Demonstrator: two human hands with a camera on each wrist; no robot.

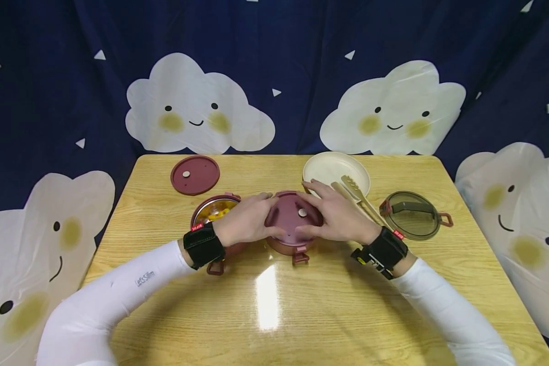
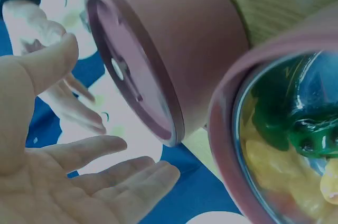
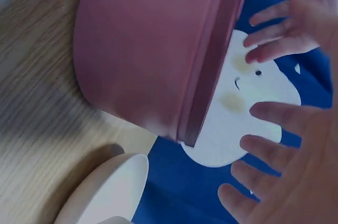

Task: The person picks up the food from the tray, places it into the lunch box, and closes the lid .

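Note:
A dusty-red pot stands at mid-table with a flat lid of the same colour on its rim; the lid carries a small pale round knob. My left hand hovers over the lid's left side, fingers extended. Across from it, my right hand is held above the right side with spread fingers. Both wrist views show a gap between the fingers and the lid. Left of this pot, partly behind my left hand and wrist, is an uncovered pot containing yellow and green pieces.
Another red lid lies at the back left. A cream plate sits at the back, with a slotted beige utensil and another beside it leaning over its edge. To the right is a transparent lid with a dark band and red side handles.

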